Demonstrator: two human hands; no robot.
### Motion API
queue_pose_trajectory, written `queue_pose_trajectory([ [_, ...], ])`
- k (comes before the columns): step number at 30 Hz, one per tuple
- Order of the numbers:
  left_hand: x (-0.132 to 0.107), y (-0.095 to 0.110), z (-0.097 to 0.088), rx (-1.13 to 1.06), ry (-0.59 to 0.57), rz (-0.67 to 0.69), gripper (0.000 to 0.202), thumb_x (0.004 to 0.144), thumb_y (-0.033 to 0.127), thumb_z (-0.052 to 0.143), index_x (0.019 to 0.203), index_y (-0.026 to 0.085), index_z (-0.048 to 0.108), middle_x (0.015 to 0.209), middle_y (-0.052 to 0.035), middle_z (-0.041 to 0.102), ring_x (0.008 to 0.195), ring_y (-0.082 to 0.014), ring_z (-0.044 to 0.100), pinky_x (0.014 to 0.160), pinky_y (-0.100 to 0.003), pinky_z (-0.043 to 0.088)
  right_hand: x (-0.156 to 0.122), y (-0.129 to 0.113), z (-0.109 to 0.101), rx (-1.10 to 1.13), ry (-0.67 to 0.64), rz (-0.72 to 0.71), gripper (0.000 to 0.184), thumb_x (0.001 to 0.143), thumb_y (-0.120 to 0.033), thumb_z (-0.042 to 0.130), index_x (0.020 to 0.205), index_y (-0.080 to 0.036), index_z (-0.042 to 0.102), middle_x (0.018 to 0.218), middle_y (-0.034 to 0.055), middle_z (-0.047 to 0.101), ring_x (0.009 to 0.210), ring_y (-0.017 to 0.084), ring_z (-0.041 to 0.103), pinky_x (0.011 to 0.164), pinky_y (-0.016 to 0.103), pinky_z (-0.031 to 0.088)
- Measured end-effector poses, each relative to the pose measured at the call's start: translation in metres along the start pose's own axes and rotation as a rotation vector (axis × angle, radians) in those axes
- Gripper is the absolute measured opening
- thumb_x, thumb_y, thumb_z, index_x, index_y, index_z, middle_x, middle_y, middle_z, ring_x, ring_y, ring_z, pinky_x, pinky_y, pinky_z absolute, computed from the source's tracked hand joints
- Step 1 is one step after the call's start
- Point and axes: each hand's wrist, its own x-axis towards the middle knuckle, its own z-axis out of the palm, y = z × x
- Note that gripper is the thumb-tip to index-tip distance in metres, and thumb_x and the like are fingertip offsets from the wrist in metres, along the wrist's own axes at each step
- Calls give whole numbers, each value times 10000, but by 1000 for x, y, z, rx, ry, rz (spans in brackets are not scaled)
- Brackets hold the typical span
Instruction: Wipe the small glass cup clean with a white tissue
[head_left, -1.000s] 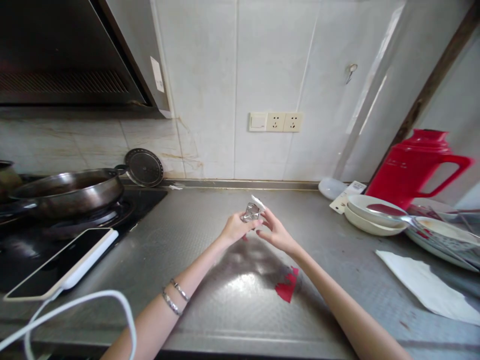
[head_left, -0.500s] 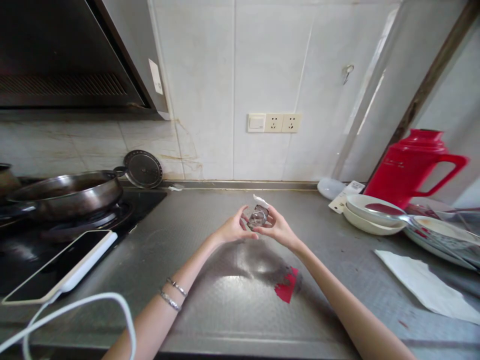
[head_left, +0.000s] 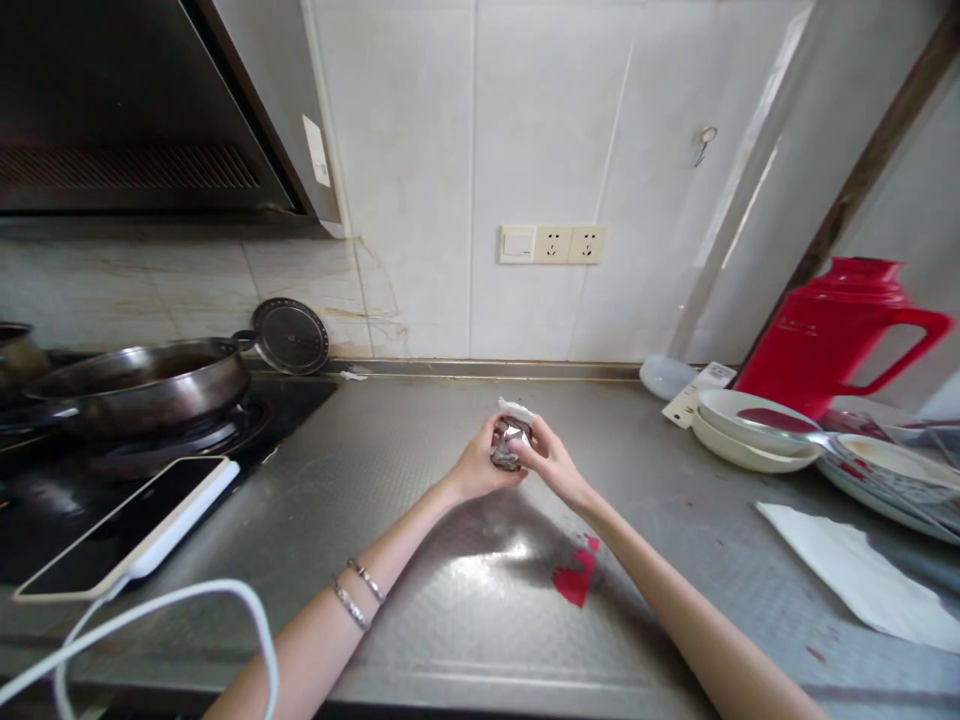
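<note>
Two hands holding a small shiny wrapper over the steel worktop

The left hand [head_left: 474, 466] and right hand [head_left: 550, 462] pinch the wrapper [head_left: 511, 443] together, above the worktop [head_left: 420, 590] middle; a red scrap [head_left: 574, 580] lies near the front edge.

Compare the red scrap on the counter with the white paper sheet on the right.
The red scrap is small and jagged; the white sheet is far larger, with straight edges. The red scrap lies mid-counter; the white sheet lies at the right, in front of the plates. Both rest on the steel counter.
</note>
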Motion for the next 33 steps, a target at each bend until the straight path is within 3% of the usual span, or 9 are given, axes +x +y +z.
queue_pose_trajectory([
  [5, -2, 0, 8, 11, 144, -45, 834, 572, 217, 818, 1257, 188, 342, 1175, -109, 570, 997, -214, 611, 873, -341, 489, 4, 11, 4, 14, 169, 5, 370, 976, -389, 344, 1234, -237, 562, 1057, 69, 710, 891, 209, 700, 713, 342, 608],
  [10, -3, 1, 13, -29, 215, -66, 831, 556, 262, 841, 1218, 194, 344, 1140, -97, 579, 1018, -216, 603, 872, -333, 493, 5, 5, -4, -262, 276, -101, 310, 951, -395, 431, 1098, -258, 667, 1282, 63, 602, 1155, 249, 585, 928, 441, 530],
  [13, -2, -3, 16, -37, 275, -69, 813, 551, 293, 845, 1196, 190, 361, 1126, -97, 590, 1016, -218, 604, 888, -341, 486, 2, -4, -10, -449, 234, -257, 296, 961, -312, 422, 1144, -285, 653, 1338, 49, 556, 1261, 240, 495, 1034, 463, 444],
  [16, -2, -6, 19, -70, 334, -67, 769, 573, 299, 830, 1181, 183, 373, 1119, -94, 594, 1017, -215, 603, 898, -347, 480, -1, -9, -11, -513, 181, -383, 348, 960, -235, 413, 1263, -292, 573, 1252, 46, 624, 1273, 231, 485, 1031, 463, 454],
  [20, -2, -3, 20, -99, 342, -101, 722, 591, 252, 805, 1162, 185, 368, 1109, -87, 600, 991, -207, 614, 860, -336, 492, -4, -9, -10, -582, 105, -464, 412, 948, -200, 430, 1342, -305, 490, 1308, 35, 583, 1282, 232, 474, 1062, 487, 421],
  [24, -5, 6, 21, -53, 301, -81, 756, 547, 216, 817, 1152, 184, 365, 1102, -84, 598, 973, -203, 616, 845, -315, 490, -3, -9, -9, -563, 141, -443, 399, 954, -199, 421, 1331, -301, 503, 1306, 34, 582, 1267, 226, 490, 1091, 500, 377],
  [27, -6, 10, 24, -33, 298, -60, 757, 546, 255, 829, 1141, 186, 366, 1085, -84, 602, 971, -209, 613, 854, -322, 484, -1, -9, -10, -503, 198, -337, 334, 966, -256, 405, 1232, -295, 603, 1262, 21, 616, 1238, 237, 517, 1048, 465, 440],
  [30, -6, 7, 26, -35, 359, -70, 756, 539, 281, 835, 1126, 181, 369, 1065, -85, 605, 959, -211, 614, 854, -330, 479, -2, -9, -9, -466, 192, -280, 318, 967, -300, 399, 1128, -284, 673, 1216, 22, 646, 1193, 245, 559, 987, 435, 500],
  [33, -4, 1, 24, -89, 424, -81, 728, 556, 287, 822, 1114, 187, 365, 1041, -72, 612, 910, -194, 627, 823, -323, 485, -4, -8, -6, -474, 155, -329, 315, 961, -279, 411, 1145, -256, 665, 1216, 52, 645, 1168, 237, 582, 1029, 458, 455],
])
